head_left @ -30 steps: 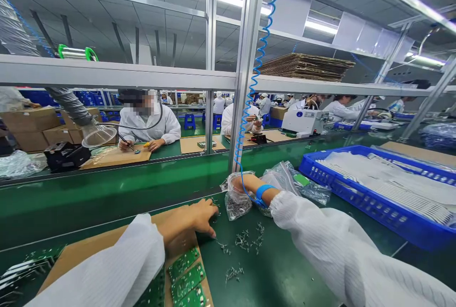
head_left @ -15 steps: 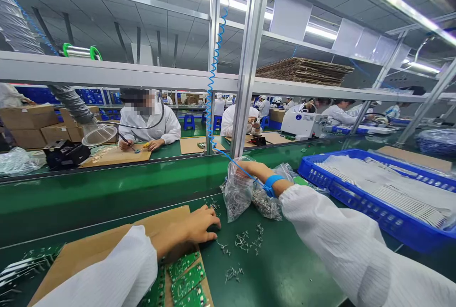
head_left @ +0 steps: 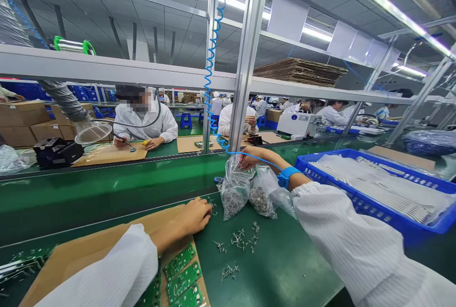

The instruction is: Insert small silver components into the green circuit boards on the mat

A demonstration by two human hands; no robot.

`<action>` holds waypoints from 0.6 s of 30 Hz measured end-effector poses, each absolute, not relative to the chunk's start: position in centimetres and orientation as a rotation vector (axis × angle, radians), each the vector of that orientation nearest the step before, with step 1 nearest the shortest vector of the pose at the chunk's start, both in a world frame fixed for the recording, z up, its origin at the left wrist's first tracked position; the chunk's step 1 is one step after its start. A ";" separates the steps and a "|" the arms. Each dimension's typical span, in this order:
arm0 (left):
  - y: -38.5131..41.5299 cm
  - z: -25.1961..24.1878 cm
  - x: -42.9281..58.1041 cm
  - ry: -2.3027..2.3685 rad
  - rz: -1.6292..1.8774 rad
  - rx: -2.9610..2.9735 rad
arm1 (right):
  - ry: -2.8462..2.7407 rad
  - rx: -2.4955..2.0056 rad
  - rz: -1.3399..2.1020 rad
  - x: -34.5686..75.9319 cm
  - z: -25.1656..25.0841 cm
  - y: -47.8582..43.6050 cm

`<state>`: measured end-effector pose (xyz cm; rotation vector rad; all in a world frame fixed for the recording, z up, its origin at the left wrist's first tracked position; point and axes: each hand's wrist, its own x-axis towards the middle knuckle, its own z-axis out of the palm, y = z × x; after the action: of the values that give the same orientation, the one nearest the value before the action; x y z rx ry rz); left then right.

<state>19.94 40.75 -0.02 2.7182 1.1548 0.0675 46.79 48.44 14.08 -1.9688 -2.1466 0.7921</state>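
Observation:
My right hand (head_left: 252,157) is at the mouth of a clear plastic bag (head_left: 233,200) that bulges with small wire-leaded components. Its fingers are closed, and a few leads show at the fingertips. A blue wrist strap (head_left: 288,176) with a coiled cord sits on that wrist. A second clear bag (head_left: 261,198) of similar parts leans beside the first. My left hand (head_left: 196,215) rests by the edge of the cardboard sheet (head_left: 117,245), next to a small pile of components (head_left: 213,204). Its fingers are curled under and partly hidden. Loose components (head_left: 239,239) lie in small clusters on the green mat.
Green circuit boards (head_left: 183,278) lie in rows on the cardboard. A blue basket (head_left: 356,194) with stacked white strips stands at right. A metal post (head_left: 244,69) rises beyond the bags. Across the bench a co-worker (head_left: 144,124) holds a thin tool.
My right hand has drawn up out of the bag to its mouth, its fingertips now showing. The left hand's fingers have curled in from a wider spread. The view has shifted slightly.

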 end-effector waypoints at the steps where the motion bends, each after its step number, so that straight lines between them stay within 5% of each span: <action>1: 40.7 0.0 20.1 1.171 0.092 2.698 | -2.117 -1.962 0.827 47.0 14.3 48.3; 18: 41.6 1.2 22.1 1.199 0.402 2.170 | -1.931 -1.880 1.097 49.6 18.6 47.4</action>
<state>22.05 41.61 1.17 2.1702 1.1993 0.4018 49.60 47.36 18.59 -1.8802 -1.9305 1.0973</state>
